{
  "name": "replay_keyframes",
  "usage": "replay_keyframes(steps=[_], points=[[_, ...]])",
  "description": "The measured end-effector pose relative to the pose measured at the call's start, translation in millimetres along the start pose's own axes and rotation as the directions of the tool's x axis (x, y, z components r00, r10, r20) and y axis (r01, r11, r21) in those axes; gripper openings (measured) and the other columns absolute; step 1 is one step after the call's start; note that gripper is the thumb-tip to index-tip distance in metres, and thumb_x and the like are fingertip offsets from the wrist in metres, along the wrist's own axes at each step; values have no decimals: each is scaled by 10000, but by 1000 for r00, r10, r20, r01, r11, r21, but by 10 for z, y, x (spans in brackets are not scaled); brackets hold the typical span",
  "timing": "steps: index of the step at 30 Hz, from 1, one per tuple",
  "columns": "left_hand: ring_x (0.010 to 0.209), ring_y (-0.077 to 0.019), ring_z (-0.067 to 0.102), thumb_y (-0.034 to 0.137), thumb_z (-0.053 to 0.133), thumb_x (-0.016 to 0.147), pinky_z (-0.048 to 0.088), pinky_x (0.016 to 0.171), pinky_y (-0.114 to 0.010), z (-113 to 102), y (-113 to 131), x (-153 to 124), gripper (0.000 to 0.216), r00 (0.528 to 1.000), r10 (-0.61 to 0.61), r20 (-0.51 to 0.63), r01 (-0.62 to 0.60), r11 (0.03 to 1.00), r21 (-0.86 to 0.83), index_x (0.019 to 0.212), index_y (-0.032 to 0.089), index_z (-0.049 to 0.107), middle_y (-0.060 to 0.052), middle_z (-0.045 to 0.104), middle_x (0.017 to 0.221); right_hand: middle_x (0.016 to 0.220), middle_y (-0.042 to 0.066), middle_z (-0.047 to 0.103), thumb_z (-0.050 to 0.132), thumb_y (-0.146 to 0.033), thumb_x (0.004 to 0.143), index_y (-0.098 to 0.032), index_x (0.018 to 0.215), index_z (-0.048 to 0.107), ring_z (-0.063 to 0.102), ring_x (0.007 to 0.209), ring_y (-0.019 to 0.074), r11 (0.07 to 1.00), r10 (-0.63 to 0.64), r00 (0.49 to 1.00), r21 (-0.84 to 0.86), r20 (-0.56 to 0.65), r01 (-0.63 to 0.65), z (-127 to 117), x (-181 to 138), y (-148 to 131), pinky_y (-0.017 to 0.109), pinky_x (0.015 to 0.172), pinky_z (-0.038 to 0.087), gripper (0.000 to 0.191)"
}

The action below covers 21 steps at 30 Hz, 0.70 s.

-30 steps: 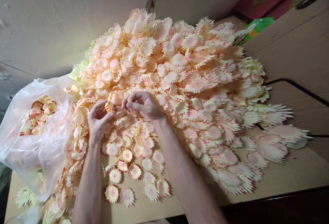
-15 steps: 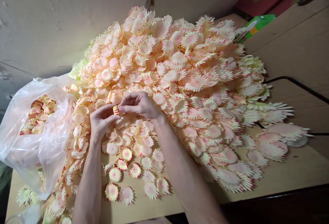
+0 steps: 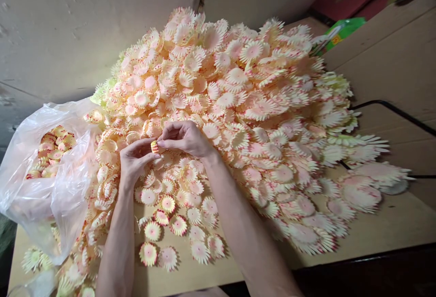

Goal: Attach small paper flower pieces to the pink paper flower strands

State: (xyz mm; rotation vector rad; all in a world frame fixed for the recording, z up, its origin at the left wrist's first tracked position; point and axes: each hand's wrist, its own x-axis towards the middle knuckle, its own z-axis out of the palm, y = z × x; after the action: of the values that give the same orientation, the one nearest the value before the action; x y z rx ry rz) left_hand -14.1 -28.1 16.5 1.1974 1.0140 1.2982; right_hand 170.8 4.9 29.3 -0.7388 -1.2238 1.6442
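Note:
Between my two hands is a small stack of petal discs [image 3: 154, 146], yellow with red-streaked edges. My left hand [image 3: 136, 155] pinches it from the left, thumb below and fingers behind. From the right, my right hand [image 3: 185, 139] closes thumb and fingertips on the same stack. Around and behind both hands rises a large heap of fringed artificial-flower petal discs [image 3: 235, 79], cream and pale pink with reddish tips. Below the hands, loose petal discs [image 3: 152, 231] lie scattered on the wooden table [image 3: 190, 279].
On the left stands a translucent plastic bag [image 3: 68, 197] with more red-edged petal pieces [image 3: 54, 147] inside. A wall [image 3: 85, 29] closes off the back. Cardboard [image 3: 388, 70] stands at the right, with a green packet [image 3: 345, 31] behind it and a black bent rod [image 3: 391, 106] in front.
Both hands stay almost in place. The small stack has turned or shifted very slightly between the fingertips.

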Motion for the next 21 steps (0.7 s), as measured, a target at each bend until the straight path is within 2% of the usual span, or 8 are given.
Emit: replay_keyframes(steps=[6, 9, 12, 17, 21], points=[[971, -197, 711, 173, 913, 565, 586, 841, -296, -33, -44, 23, 461, 992, 104, 64, -106, 994, 23, 1002, 236, 782, -62, 751, 1059, 760, 3, 720, 863, -211, 613, -149, 736, 641, 683, 701, 117, 1000, -6, 1000, 2, -6, 6, 8, 0, -19, 241, 703, 559, 262], [1032, -196, 688, 181, 897, 602, 555, 908, -289, -55, -58, 25, 350, 986, 152, 68, -155, 987, 49, 932, 220, 788, -65, 750, 1040, 773, 11, 710, 850, -210, 620, -147, 733, 621, 672, 698, 114, 1000, -24, 1000, -3, -8, 24, 13, 8, -18, 243, 696, 551, 263], [1016, -198, 706, 225, 883, 640, 555, 924, -303, -52, -57, 9, 277, 993, 117, 25, -117, 993, -2, 893, 209, 772, -63, 762, 1027, 772, 18, 712, 837, -231, 634, -155, 714, 587, 659, 674, 115, 999, -44, 999, 1, -24, 44, 25, 16, -17, 253, 670, 552, 273], [902, -187, 739, 291, 853, 694, 599, 812, -293, -29, -60, -18, 248, 999, 32, -23, -33, 998, -54, 909, 215, 755, -55, 776, 1012, 726, 7, 712, 860, -251, 609, -172, 670, 539, 659, 655, 121, 993, -95, 993, 63, -70, 100, 45, 14, -37, 255, 643, 559, 336], [944, -197, 736, 272, 866, 671, 592, 840, -292, -30, -39, -15, 318, 999, 36, -16, -35, 999, 15, 967, 210, 768, -77, 777, 1057, 753, 20, 736, 889, -271, 583, -167, 685, 576, 681, 654, 128, 998, -24, 998, 63, -56, 28, 41, -5, -54, 261, 657, 573, 346]])
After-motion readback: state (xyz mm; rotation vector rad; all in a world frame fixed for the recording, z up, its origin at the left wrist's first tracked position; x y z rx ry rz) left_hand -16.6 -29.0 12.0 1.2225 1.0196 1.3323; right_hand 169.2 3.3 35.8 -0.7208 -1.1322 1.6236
